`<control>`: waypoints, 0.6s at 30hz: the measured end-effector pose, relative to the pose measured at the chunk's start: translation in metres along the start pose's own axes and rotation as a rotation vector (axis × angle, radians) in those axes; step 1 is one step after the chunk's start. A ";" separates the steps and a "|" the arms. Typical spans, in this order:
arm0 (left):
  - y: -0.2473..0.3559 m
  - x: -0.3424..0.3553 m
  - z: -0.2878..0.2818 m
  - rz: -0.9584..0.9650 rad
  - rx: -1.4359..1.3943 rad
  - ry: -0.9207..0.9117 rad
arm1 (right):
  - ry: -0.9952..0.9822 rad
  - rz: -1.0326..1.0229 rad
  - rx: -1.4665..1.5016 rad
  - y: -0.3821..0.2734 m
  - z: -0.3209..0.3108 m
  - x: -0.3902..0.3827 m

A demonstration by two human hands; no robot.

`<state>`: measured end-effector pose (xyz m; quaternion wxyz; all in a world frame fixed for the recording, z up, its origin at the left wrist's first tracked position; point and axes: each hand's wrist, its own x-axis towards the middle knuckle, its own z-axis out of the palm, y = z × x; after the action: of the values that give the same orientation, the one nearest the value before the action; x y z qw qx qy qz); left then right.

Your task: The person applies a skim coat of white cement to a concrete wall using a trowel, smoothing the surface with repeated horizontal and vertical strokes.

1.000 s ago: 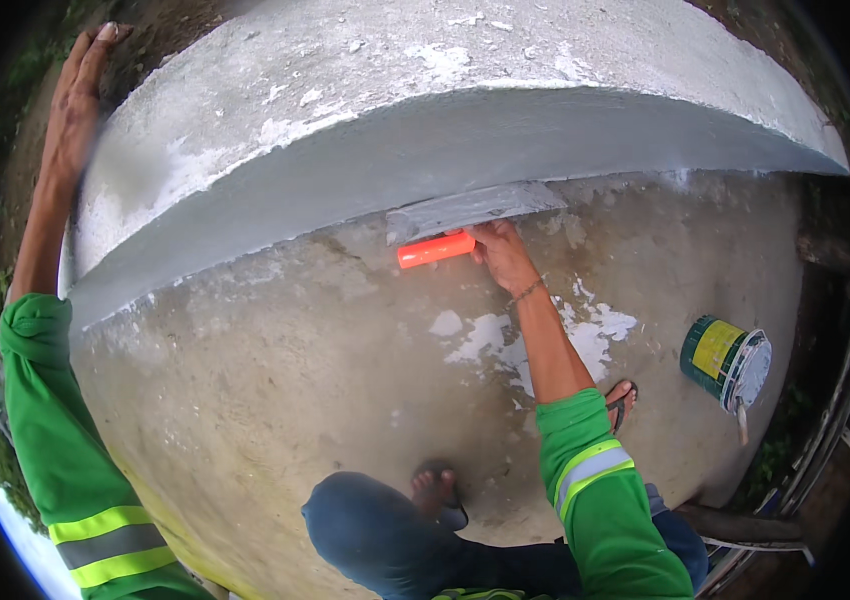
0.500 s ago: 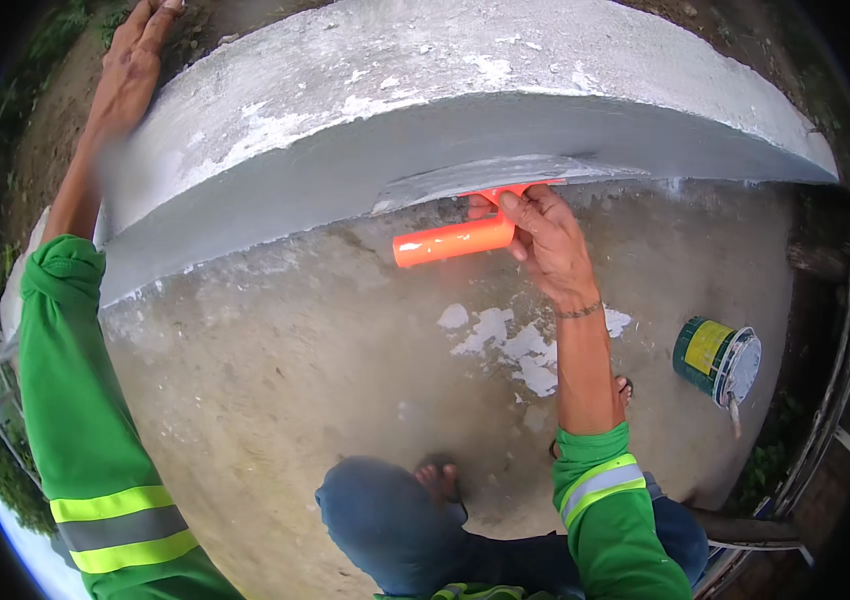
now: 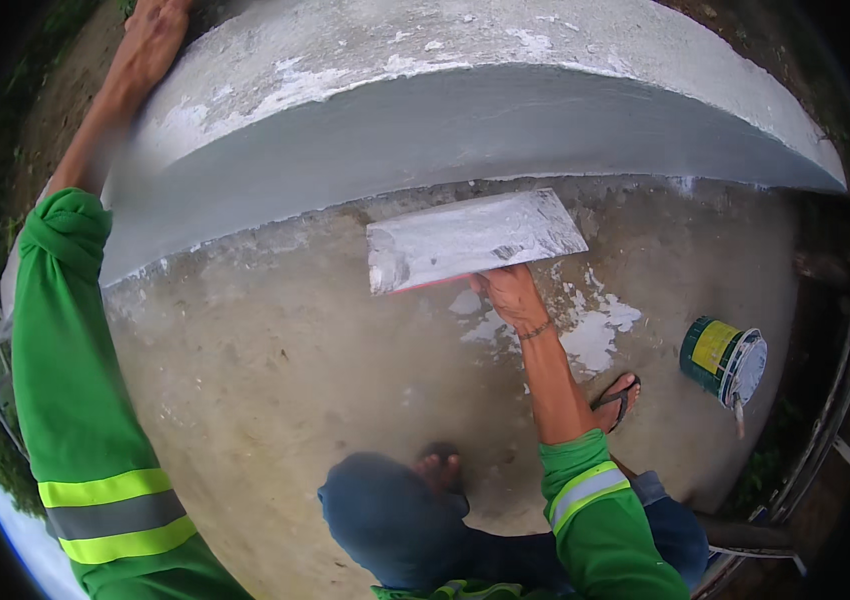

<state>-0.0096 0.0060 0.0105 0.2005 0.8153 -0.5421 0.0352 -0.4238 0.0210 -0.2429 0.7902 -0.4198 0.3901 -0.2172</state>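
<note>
My left hand (image 3: pixel 149 48) lies at the far edge of a rough, white-patched concrete wall top (image 3: pixel 465 38), fingers open and partly cropped by the frame. My right hand (image 3: pixel 513 298) grips a trowel with an orange handle and a wide rectangular metal blade (image 3: pixel 475 232). The blade's face is tilted up toward me, smeared with pale paste, and hides most of the handle. Just beyond it runs the wall's smooth grey face (image 3: pixel 415 130), which meets the stained concrete floor (image 3: pixel 275 380).
A green bucket (image 3: pixel 707 350) with a yellow label stands at the right, a stick (image 3: pixel 739 408) at its side. Beyond it run rails (image 3: pixel 835 400) and plants. White flakes (image 3: pixel 590 335) mark the floor near my sandalled foot (image 3: pixel 617 402). Soil and foliage border the left.
The trowel has come down from the wall's grey face and turned, so its blade now covers the orange handle. My left hand has shifted up and right in the view.
</note>
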 end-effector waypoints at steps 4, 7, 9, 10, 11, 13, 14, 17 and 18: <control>0.012 -0.004 0.000 -0.045 0.002 0.012 | 0.053 0.076 -0.045 0.038 0.013 0.044; 0.020 -0.009 0.000 0.033 -0.079 0.025 | 0.004 0.109 -0.071 0.053 0.000 0.073; 0.016 -0.009 -0.002 0.077 -0.051 0.004 | -0.030 0.080 0.050 0.042 0.011 0.080; 0.016 -0.010 -0.001 0.074 -0.044 0.000 | -0.035 0.085 0.056 0.043 0.013 0.084; 0.017 -0.012 0.000 0.064 -0.100 0.001 | -0.062 0.103 0.044 0.042 0.014 0.086; 0.006 -0.009 0.003 0.050 -0.162 0.000 | -0.084 0.126 0.030 0.033 0.016 0.089; -0.012 -0.001 0.004 -0.035 -0.121 -0.002 | -0.097 0.109 0.022 0.028 0.016 0.092; -0.010 0.000 0.002 -0.104 -0.057 0.008 | -0.126 0.083 0.008 0.020 0.014 0.100; -0.007 0.000 0.002 -0.097 -0.049 0.014 | -0.138 0.076 -0.005 0.018 0.014 0.100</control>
<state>-0.0034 0.0077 0.0067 0.2258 0.8351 -0.5013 0.0180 -0.3524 -0.0297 -0.2966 0.8218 -0.4204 0.3511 -0.1567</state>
